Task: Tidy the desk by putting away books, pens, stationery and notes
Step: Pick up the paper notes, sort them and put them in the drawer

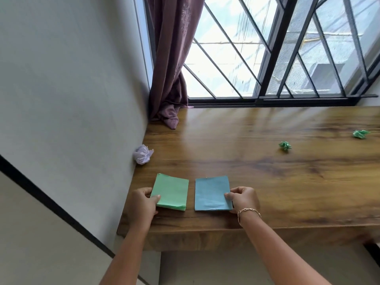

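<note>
Two stacks of note paper lie side by side near the front left corner of the wooden desk [267, 182]. My left hand [143, 204] grips the left edge of the green stack [171, 192], thumb on top. My right hand [244, 199] pinches the right edge of the blue stack [211, 193], thumb on its top sheet. A narrow gap separates the two stacks. A crumpled lilac paper ball [142, 154] sits against the wall at the desk's left edge. Two crumpled green paper balls [285, 145] [360, 134] lie further right.
A grey wall [72, 99] borders the desk on the left. A mauve curtain [170, 79] hangs into the back left corner, its hem on the desk. A barred window [287, 58] runs along the back. The desk's front edge is just below my wrists.
</note>
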`<action>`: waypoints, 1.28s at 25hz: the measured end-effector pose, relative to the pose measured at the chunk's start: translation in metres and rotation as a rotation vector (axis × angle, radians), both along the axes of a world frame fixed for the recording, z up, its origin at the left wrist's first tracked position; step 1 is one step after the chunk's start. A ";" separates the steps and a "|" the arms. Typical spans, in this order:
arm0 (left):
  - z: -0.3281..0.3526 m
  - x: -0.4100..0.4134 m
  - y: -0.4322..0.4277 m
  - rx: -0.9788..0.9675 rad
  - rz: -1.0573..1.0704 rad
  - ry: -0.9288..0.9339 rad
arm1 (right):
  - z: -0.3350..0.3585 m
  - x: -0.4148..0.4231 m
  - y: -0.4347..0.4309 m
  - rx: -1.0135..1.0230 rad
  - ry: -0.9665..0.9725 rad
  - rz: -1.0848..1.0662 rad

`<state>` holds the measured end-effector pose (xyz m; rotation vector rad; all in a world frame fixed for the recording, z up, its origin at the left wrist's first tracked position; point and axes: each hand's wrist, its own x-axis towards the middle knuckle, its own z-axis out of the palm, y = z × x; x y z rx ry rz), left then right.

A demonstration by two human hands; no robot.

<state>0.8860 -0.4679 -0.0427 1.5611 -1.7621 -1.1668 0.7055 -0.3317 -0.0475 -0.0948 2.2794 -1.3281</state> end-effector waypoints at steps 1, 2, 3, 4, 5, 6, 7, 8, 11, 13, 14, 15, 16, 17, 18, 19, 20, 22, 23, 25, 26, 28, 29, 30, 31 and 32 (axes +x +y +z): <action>0.001 -0.001 0.003 -0.041 -0.002 -0.043 | 0.002 0.002 0.000 0.046 0.044 0.021; -0.001 -0.001 0.005 -0.080 0.000 -0.079 | 0.004 0.004 0.001 0.091 0.092 0.043; -0.003 -0.001 0.007 -0.118 0.002 -0.110 | 0.006 0.005 0.002 0.139 0.136 0.071; -0.003 0.000 0.009 -0.157 -0.002 -0.148 | 0.008 0.005 0.003 0.186 0.181 0.103; -0.003 0.000 0.011 -0.194 -0.010 -0.195 | 0.009 0.005 0.004 0.230 0.224 0.131; -0.001 0.001 0.014 -0.222 -0.017 -0.239 | 0.009 0.005 0.004 0.265 0.263 0.157; 0.001 0.002 0.017 -0.239 -0.020 -0.276 | 0.009 0.005 0.004 0.298 0.299 0.183; 0.005 0.003 0.021 -0.260 -0.024 -0.321 | 0.008 0.004 0.004 0.324 0.333 0.208; 0.012 0.000 0.037 -0.525 -0.100 -0.428 | 0.008 0.005 0.009 0.356 0.431 0.260; 0.006 -0.009 0.049 -0.748 -0.192 -0.418 | 0.009 0.005 0.019 0.364 0.530 0.265; 0.004 -0.015 0.056 -0.824 -0.232 -0.409 | 0.010 0.005 0.025 0.373 0.613 0.260; 0.002 -0.022 0.064 -0.874 -0.269 -0.385 | 0.011 0.005 0.033 0.373 0.729 0.257; 0.001 -0.030 0.074 -0.913 -0.311 -0.352 | 0.011 0.005 0.043 0.359 0.867 0.255; 0.000 -0.039 0.084 -0.951 -0.359 -0.328 | 0.009 0.004 0.055 0.358 0.999 0.256; -0.002 -0.048 0.096 -0.981 -0.415 -0.309 | 0.006 0.001 0.069 0.361 1.120 0.244; -0.005 -0.057 0.109 -0.999 -0.476 -0.289 | 0.002 -0.002 0.085 0.371 1.211 0.234; -0.007 -0.065 0.125 -1.014 -0.537 -0.268 | -0.002 -0.005 0.104 0.391 1.252 0.243; -0.012 -0.082 0.162 -1.047 -0.644 -0.242 | -0.009 -0.008 0.147 0.433 1.287 0.256; -0.015 -0.088 0.182 -1.057 -0.693 -0.236 | -0.014 -0.007 0.170 0.446 1.294 0.261; -0.019 -0.098 0.227 -1.054 -0.807 -0.188 | -0.022 -0.003 0.222 0.513 1.288 0.240; -0.022 -0.102 0.254 -1.042 -0.878 -0.160 | -0.026 0.000 0.251 0.556 1.274 0.208; -0.027 -0.105 0.310 -1.036 -1.029 -0.127 | -0.035 0.010 0.313 0.621 1.229 0.127; -0.031 -0.106 0.338 -1.053 -1.102 -0.107 | -0.039 0.017 0.345 0.655 1.194 0.094; -0.035 -0.106 0.367 -1.068 -1.173 -0.081 | -0.043 0.026 0.378 0.695 1.144 0.067; -0.039 -0.106 0.393 -1.067 -1.238 -0.060 | -0.046 0.037 0.407 0.731 1.092 0.042; -0.042 -0.104 0.418 -1.063 -1.302 -0.039 | -0.048 0.048 0.435 0.758 1.036 0.015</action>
